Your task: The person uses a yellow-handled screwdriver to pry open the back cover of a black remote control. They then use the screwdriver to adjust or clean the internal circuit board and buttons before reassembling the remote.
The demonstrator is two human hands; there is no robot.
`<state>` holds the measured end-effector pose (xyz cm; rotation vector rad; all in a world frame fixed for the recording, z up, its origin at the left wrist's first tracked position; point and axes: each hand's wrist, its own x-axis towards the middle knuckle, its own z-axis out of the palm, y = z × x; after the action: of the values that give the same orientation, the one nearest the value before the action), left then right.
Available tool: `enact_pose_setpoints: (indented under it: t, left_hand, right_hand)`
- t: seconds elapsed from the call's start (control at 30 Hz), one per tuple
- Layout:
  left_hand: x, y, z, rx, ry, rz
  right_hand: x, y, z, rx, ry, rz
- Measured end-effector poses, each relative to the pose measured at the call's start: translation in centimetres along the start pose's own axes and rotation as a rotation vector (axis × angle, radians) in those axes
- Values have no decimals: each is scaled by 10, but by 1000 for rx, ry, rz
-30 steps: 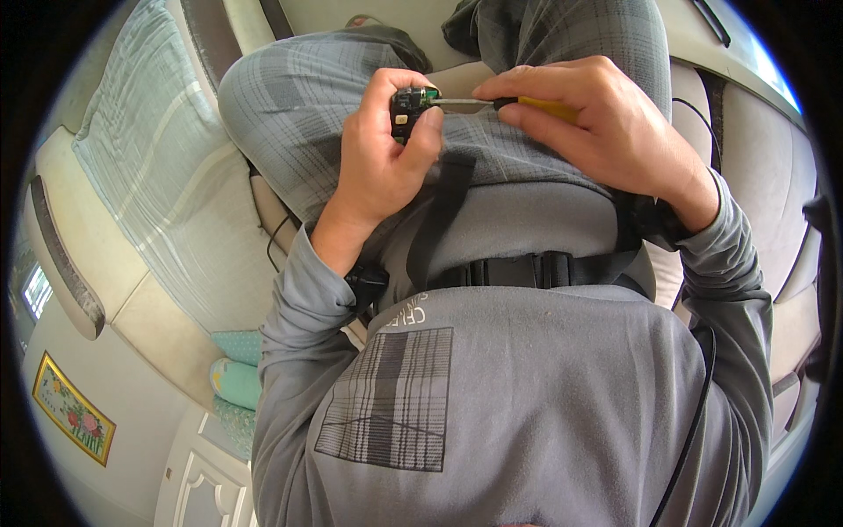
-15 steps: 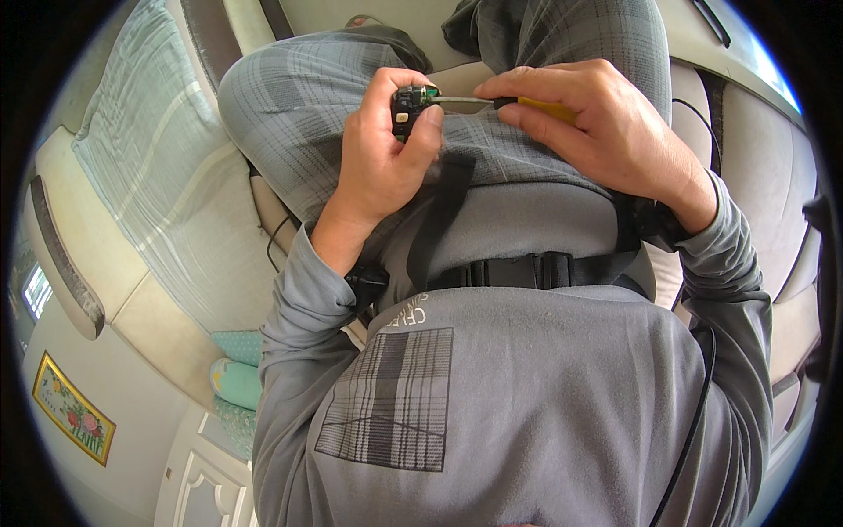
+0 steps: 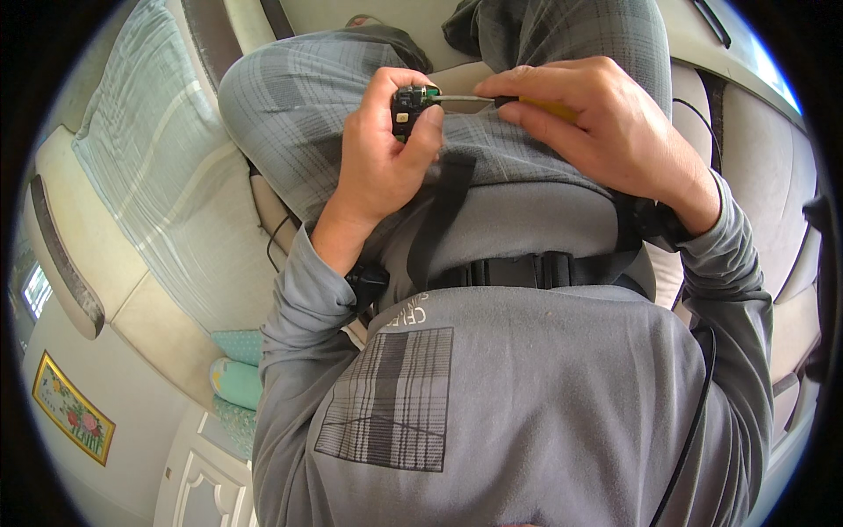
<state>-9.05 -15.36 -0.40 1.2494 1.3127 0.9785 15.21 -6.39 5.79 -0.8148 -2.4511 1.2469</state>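
Observation:
My left hand is closed around a small black electrical part with green and metal bits and a pale square on its side; the fingers hide some of it. In my right hand is a screwdriver with a yellow and black handle, mostly covered by the palm. Its thin metal shaft lies level and points left, the tip meeting the green end of the part. The fingertips of my right hand rest along the shaft and the front of the handle. Both hands are above my lap.
My plaid trouser legs spread beneath the hands on a cream sofa. A pale blue cover lies over the left seat, with teal cushions behind. A black buckled strap crosses my waist. Thin cables run along both sides.
My right hand and the screwdriver handle have turned very slightly. The left hand and the part stay in place, with the tip still against it.

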Motion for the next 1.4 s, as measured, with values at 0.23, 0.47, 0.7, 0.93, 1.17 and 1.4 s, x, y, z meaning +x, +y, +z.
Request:
enact_pose_setpoints:
  t: [0.23, 0.47, 0.7, 0.93, 1.17, 1.4]
  left_hand:
    - [-1, 4, -2, 45, -36, -26]
    - [-1, 10, -5, -90, -63, -50]
    - [0, 14, -6, -214, -32, -159]
    - [2, 14, -7, -216, -56, -171]
    - [2, 15, -7, -218, -59, -191]
    - [1, 9, -6, -292, -37, -211]
  right_hand:
    - [1, -1, 3, -27, 49, -43]
    - [1, -1, -4, -9, -24, -41]
    - [0, 1, -6, -9, 26, -63]
    - [-2, 0, -3, 13, 24, -67]
    - [-1, 0, 0, 19, 17, -66]
    - [-2, 1, 0, 19, 5, -40]
